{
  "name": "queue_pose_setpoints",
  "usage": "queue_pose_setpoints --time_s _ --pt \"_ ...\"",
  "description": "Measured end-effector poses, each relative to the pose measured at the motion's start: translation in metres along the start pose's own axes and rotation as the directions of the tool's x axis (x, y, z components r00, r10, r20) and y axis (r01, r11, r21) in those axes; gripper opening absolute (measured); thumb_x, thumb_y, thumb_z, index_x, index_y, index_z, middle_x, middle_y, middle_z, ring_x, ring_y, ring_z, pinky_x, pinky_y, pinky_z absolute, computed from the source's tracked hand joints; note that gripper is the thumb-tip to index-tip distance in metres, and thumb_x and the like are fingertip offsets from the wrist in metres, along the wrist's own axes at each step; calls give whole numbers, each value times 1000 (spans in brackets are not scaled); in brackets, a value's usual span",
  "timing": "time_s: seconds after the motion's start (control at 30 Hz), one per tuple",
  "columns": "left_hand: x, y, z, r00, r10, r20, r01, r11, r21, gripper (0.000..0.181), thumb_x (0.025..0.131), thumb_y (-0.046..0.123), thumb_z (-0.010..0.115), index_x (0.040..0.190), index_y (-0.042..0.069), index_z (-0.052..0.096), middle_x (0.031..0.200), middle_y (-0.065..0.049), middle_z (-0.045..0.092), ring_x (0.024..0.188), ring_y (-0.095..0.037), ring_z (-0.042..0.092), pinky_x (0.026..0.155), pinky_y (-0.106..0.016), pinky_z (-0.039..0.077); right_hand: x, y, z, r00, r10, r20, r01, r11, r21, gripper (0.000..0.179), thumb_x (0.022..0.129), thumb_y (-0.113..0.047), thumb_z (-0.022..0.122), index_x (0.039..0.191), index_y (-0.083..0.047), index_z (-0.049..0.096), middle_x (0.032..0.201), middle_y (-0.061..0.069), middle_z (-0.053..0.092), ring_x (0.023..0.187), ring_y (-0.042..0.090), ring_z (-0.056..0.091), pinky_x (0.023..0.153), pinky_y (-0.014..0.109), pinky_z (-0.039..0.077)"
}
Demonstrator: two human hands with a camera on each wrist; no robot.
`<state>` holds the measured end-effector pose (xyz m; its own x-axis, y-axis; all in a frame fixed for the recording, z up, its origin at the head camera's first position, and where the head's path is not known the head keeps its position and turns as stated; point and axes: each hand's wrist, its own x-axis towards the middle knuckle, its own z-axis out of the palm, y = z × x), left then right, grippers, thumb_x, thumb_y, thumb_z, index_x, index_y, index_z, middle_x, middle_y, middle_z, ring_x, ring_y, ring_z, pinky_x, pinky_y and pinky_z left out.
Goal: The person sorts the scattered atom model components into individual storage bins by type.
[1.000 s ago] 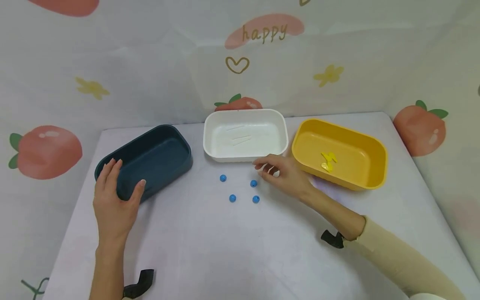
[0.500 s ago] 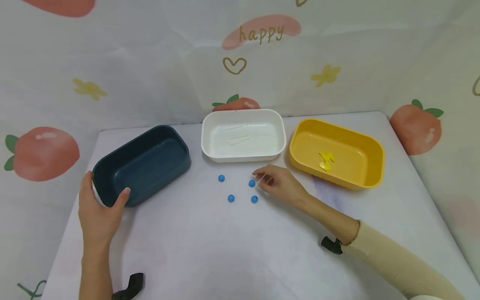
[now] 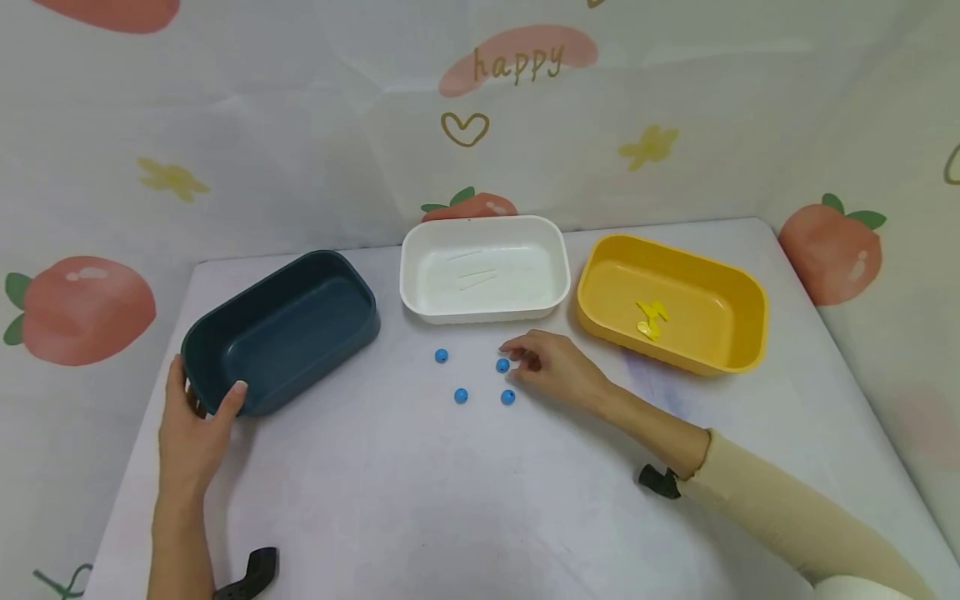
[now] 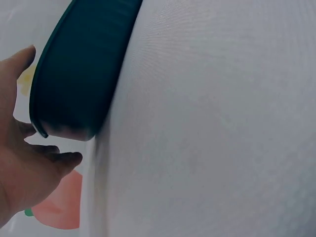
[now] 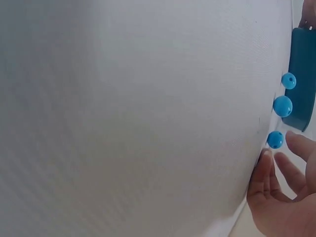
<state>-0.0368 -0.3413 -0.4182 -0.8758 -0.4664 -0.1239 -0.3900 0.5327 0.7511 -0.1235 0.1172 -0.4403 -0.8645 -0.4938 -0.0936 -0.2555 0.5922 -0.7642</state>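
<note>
Only beads are lying uncollected, before the white tray. Both spread, the right hand is flanking one, the left hand the bin leftward.

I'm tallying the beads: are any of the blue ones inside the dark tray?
No, the head view shows the four blue beads lying on the table, and none inside the dark tray.

Backdrop, pale, lightly creased, standing beyond the table and along its left and right sides. Printed on it: red peaches, left, right and far centre; two yellow flowers; gold heart outline; lettering "happy" over pink patch. Table, white surface. Light: soft, diffuse.
</note>
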Motion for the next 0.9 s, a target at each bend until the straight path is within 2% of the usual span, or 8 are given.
queue_pose_setpoints --time_s 0.13,0.23,0.37,0.57,0.67,0.9 --pt "2 -3 1 1000 -21 20 22 999 -39 85 98 37 60 160 36 1 166 8 4 151 -28 12 117 -49 20 2 -3 0 999 25 24 -24 999 -24 34 88 -15 77 122 -14 71 99 -3 64 85 13 57 77 25 52" --pt "5 -4 2 1000 -13 12 14 999 -44 86 97 38 61 160 35 2 166 8 3 152 -24 8 119 -50 13 5 -6 1 999 32 34 -31 999 -38 33 88 -15 76 121 -14 73 96 -3 62 83 13 56 75 25 51" --pt "8 -6 3 1000 -12 20 12 999 -40 88 96 38 61 160 36 0 166 7 0 152 -19 0 120 -48 4 8 -6 2 999 14 36 -12 998 -59 28 89 -13 75 117 -13 75 93 -2 60 80 12 54 72 24 49" --pt "9 -2 4 997 -64 49 68 994 -81 87 97 38 60 158 41 -2 165 13 -4 151 -13 -5 121 -45 0 9 -4 4 1000 -23 13 24 997 -77 22 87 -13 77 109 -13 79 89 -4 61 78 10 54 69 23 49" --pt "12 -1 5 996 -71 62 75 995 -69 92 95 38 63 158 39 -3 165 11 -6 151 -14 -7 120 -45 0 10 -5 4 999 -32 8 33 996 -84 21 86 -14 78 108 -13 79 90 -4 62 79 10 54 70 23 49" --pt "15 -1 7 996 -35 84 39 998 -45 106 91 35 70 157 31 -13 164 8 -12 150 -15 -10 120 -44 -1 10 -5 2 996 -86 11 87 984 -157 21 87 -13 77 108 -10 78 92 -3 64 80 9 56 71 22 50"
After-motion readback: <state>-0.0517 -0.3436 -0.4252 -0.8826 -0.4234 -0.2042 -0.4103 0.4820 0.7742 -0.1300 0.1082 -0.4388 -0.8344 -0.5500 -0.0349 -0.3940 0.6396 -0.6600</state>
